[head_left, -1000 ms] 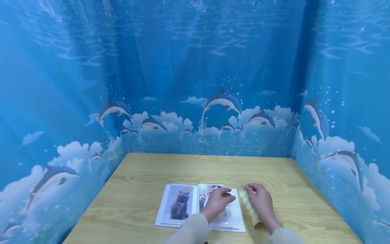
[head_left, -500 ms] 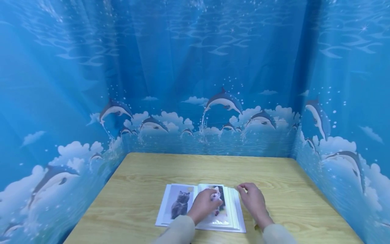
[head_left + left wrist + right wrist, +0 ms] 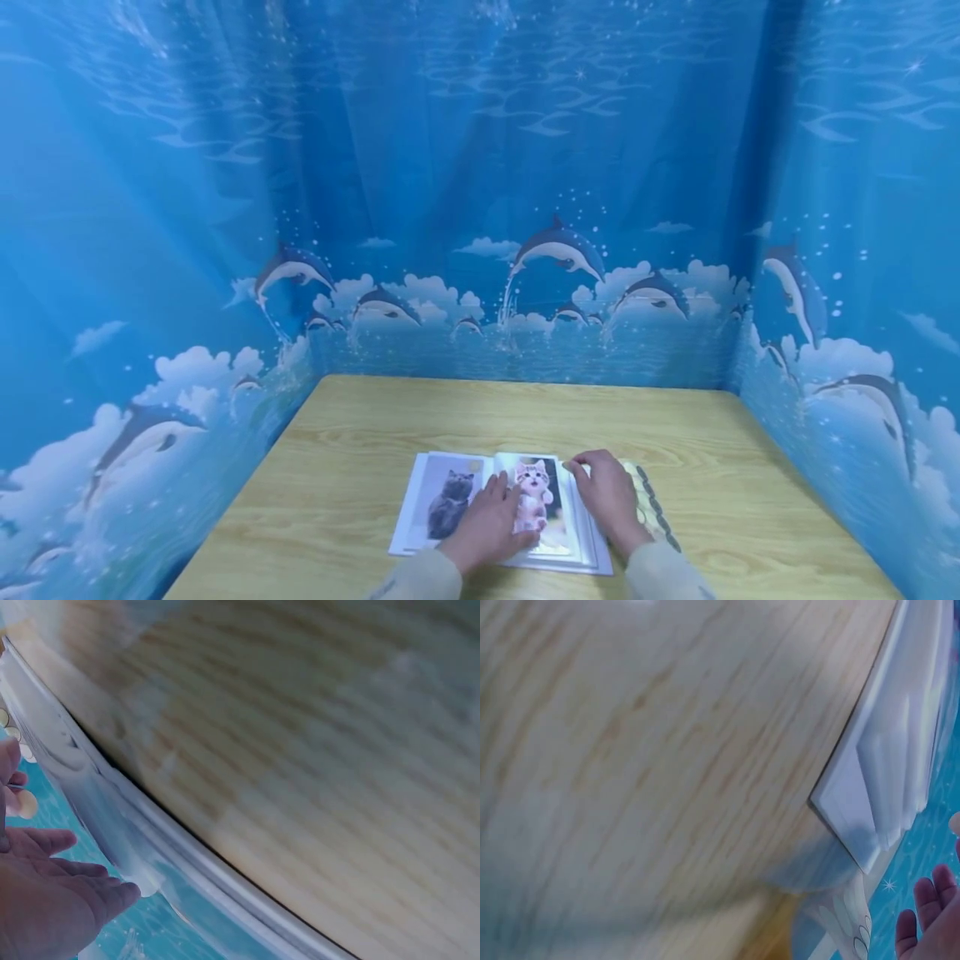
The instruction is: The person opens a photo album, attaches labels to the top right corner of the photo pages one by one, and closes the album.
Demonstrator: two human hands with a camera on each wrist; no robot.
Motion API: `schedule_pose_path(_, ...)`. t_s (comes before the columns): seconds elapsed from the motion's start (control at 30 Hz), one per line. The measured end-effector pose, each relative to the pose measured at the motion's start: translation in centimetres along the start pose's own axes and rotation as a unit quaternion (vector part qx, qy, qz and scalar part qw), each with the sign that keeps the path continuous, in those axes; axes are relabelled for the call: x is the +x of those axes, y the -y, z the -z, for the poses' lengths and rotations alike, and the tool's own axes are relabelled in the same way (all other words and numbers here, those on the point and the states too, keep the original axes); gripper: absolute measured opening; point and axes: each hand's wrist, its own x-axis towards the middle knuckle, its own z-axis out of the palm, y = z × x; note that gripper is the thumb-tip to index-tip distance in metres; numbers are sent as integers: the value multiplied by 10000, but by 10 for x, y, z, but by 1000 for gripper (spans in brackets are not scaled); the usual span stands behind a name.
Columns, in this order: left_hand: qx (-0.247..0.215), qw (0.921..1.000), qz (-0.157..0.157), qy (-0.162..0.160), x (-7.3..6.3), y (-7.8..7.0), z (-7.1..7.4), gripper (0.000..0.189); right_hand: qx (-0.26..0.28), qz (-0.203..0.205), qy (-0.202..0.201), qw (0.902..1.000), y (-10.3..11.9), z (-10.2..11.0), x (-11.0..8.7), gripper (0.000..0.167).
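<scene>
A white photo album [image 3: 403,525] lies open on the table, a grey cat photo [image 3: 448,508] on the left page and a kitten photo [image 3: 534,492] on the right. My left hand [image 3: 487,521] rests on the pages with fingers extended, overlapping both photos' inner edges. My right hand [image 3: 606,496] pinches a small round pale sticker [image 3: 28,804] between thumb and forefinger, right at the kitten photo's upper right corner. Another round sticker [image 3: 475,466] sits on the grey cat photo's upper right corner. A sticker sheet [image 3: 654,504] lies right of the album, partly hidden by my right hand.
The wooden table [image 3: 360,425] reaches back to blue dolphin-print curtains [image 3: 420,208] on three sides. In the right wrist view, the album's stacked pages [image 3: 892,772] fan at their corner, close to the curled sticker sheet [image 3: 851,922].
My left hand turned a page over to the left, uncovering the kitten photo, then settled flat on it. My right hand moved left from the sticker sheet to the photo's corner.
</scene>
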Motion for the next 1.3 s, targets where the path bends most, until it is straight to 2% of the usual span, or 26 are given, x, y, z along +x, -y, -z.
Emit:
schedule_pose_path(0.23,39,9996,-110,243,-3,-3,-4,81,-274,153,234,9992,0,-14,6,18)
schedule_pose_path(0.4,-21,9994,-87,346,-1,-2,-7,82,-507,379,209,9978,1,-19,12,17)
schedule_pose_path(0.57,-18,9993,-96,361,0,-3,-8,82,-777,621,101,9950,1,-22,17,18)
schedule_pose_path(0.9,-44,9993,-61,372,-2,-4,-5,82,-1118,762,150,9907,3,-29,22,18)
schedule_pose_path(1.17,-63,9992,-28,406,-2,-5,-2,81,-1620,1221,294,9788,1,-34,18,15)
schedule_pose_path(1.3,-27,9992,-5,400,-2,-3,-3,81,-1629,1342,292,9770,1,-36,14,14)
